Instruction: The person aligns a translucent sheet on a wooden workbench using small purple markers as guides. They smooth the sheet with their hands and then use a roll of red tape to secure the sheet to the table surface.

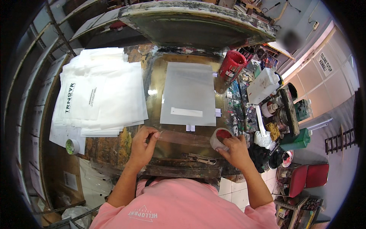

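Observation:
My left hand (143, 147) pinches the loose end of a strip of clear tape (185, 138) between thumb and fingertips. The strip runs level across to a wide tape roll (214, 139), which my right hand (237, 152) grips at its rim and core. Just beyond the stretched tape lies a translucent frosted plastic sheet (188, 86), flat on the worktable, with a narrow white strip (187, 112) near its near edge. Small pale tabs (218, 112) sit along its right and near edges. Below the tape, a utility knife (201, 158) rests on the table.
A tall stack of frosted plastic bags (110, 76) covers the left, with a small roll (72, 146) beside it. A framed screen (202, 28) stands raised at the back. At right are a red tub (233, 64), a white jug (263, 86) and a green container (296, 140).

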Available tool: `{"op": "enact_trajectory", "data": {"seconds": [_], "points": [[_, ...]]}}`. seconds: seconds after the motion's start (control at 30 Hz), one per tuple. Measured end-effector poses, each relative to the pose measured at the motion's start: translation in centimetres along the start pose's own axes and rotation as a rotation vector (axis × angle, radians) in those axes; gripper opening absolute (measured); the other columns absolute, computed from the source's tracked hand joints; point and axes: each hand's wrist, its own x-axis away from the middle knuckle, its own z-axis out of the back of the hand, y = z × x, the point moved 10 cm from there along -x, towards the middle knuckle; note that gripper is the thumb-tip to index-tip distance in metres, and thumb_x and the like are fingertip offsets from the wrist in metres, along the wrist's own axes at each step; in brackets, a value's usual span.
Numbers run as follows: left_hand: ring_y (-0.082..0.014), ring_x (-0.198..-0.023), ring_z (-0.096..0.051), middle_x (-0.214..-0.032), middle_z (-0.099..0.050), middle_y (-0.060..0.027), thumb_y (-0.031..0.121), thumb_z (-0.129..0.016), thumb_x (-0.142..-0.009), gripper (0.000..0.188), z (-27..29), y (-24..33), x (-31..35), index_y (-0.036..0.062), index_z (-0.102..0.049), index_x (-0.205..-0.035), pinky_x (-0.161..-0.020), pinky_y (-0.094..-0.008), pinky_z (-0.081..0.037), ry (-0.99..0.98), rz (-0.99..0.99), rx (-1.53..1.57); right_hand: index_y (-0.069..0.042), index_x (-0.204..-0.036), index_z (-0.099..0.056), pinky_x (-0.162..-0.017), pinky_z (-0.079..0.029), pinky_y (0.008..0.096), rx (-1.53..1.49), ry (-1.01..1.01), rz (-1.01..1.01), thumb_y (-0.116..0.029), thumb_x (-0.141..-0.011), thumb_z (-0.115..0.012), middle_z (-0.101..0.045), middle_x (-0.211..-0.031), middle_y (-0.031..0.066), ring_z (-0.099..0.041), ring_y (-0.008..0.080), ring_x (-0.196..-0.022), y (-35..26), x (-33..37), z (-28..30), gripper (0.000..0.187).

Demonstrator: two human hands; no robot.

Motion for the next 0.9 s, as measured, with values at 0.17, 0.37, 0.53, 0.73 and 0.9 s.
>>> {"op": "enact_trajectory", "data": {"seconds": [0.17,0.37,0.53,0.73,0.9], "points": [[-0.0226,-0.081,-0.061,-0.091,-0.064,-0.0117,0.011,-0.065,-0.101,0.013,-0.3,0.0,0.2,-0.002,-0.067,-0.103,-0.075,-0.0339,-0.049,-0.02,-0.021,-0.017,-0.007,-0.093,-0.07,-0.095,-0.041,0.0486,0.054,-0.001,0.009,-0.031,-0.083,-0.082,-0.072,-0.095,0.0124,-0.065,0.0319,-0.097,-0.1,0.5,-0.7,0.029],[-0.0237,-0.081,-0.062,-0.092,-0.064,-0.0119,0.011,-0.066,-0.1,0.013,-1.4,-1.2,0.7,-0.0017,-0.067,-0.102,-0.075,-0.0343,-0.05,-0.036,0.025,0.045,-0.009,-0.1,-0.072,-0.091,-0.04,0.0488,0.148,-0.048,-0.005,-0.031,-0.085,-0.079,-0.073,-0.094,0.0071,-0.066,0.0268,-0.097,-0.2,1.1,-1.3,0.027],[-0.0238,-0.082,-0.062,-0.093,-0.065,-0.012,0.014,-0.066,-0.101,0.015,-2.2,-3.1,1.3,-0.0009,-0.067,-0.104,-0.076,-0.0334,-0.05,-0.035,0.056,0.047,-0.011,-0.096,-0.071,-0.09,-0.04,0.0476,0.192,-0.073,-0.034,-0.031,-0.083,-0.081,-0.072,-0.089,0.0063,-0.066,0.0268,-0.094,-0.3,1.2,-2.0,0.026],[-0.0237,-0.083,-0.063,-0.093,-0.066,-0.0122,0.015,-0.067,-0.101,0.016,-2.7,-4.5,2.4,-0.001,-0.068,-0.104,-0.077,-0.0333,-0.05,-0.05,0.105,0.09,-0.012,-0.093,-0.069,-0.089,-0.039,0.0475,0.203,-0.023,-0.04,-0.031,-0.082,-0.081,-0.071,-0.088,0.0062,-0.066,0.0264,-0.093,-0.1,1.6,-2.2,0.025],[-0.0234,-0.084,-0.063,-0.093,-0.065,-0.0123,0.015,-0.067,-0.101,0.017,-2.5,-3.9,2.3,-0.0015,-0.068,-0.103,-0.078,-0.0334,-0.05,-0.051,0.081,0.089,-0.011,-0.093,-0.069,-0.09,-0.039,0.0478,0.205,-0.047,-0.074,-0.03,-0.082,-0.082,-0.071,-0.091,0.0064,-0.066,0.0263,-0.095,0.0,1.6,-2.4,0.025]]}}
